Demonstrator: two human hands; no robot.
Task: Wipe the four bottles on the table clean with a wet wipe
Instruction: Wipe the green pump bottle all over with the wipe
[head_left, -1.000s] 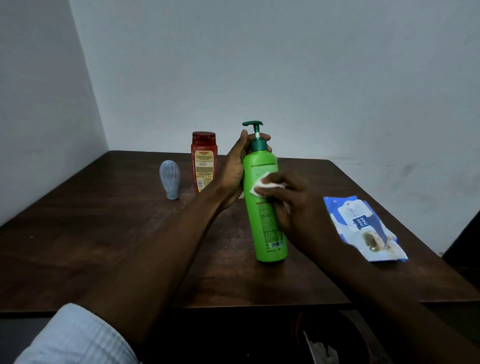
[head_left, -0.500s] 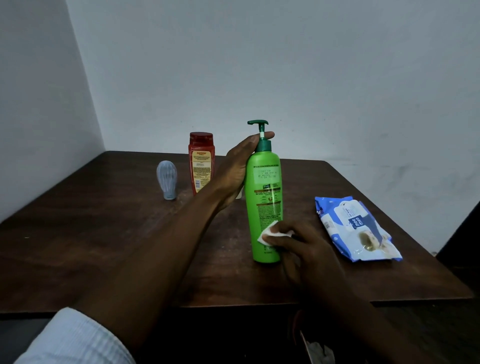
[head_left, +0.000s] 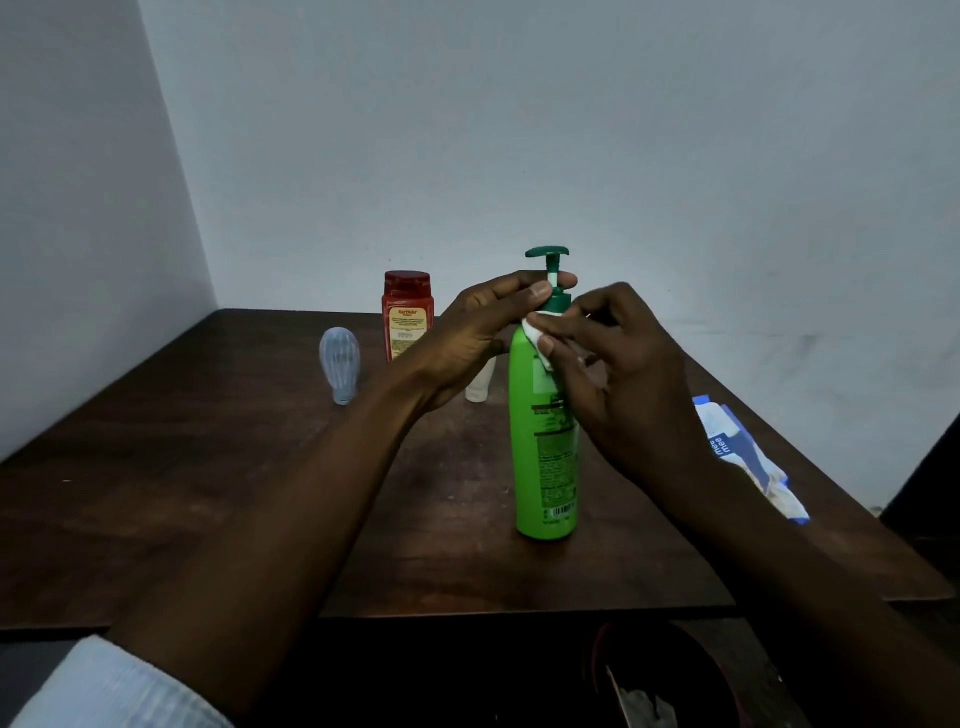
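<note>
Two hands work high on the green bottle (head_left: 545, 441), our left hand (head_left: 467, 338) gripping its neck, our right hand (head_left: 623, 384) pinching the wipe (head_left: 535, 338), so we could topple it.

The person wears a pale whitish sleeve of finely ribbed fabric (head_left: 109, 686), seen only at the lower left corner of the head view, where its rounded, bunched cuff ends on the left forearm (head_left: 291, 519). Beyond that cuff the left forearm and the left hand (head_left: 467, 338) are bare. The right forearm (head_left: 779, 561) and the right hand (head_left: 623, 384) are bare as far as the frame's edge. The left thumbnail (head_left: 540, 289) and the right thumbnail (head_left: 545, 344) are short and trimmed. Dim light hides finer detail of the fabric.
</note>
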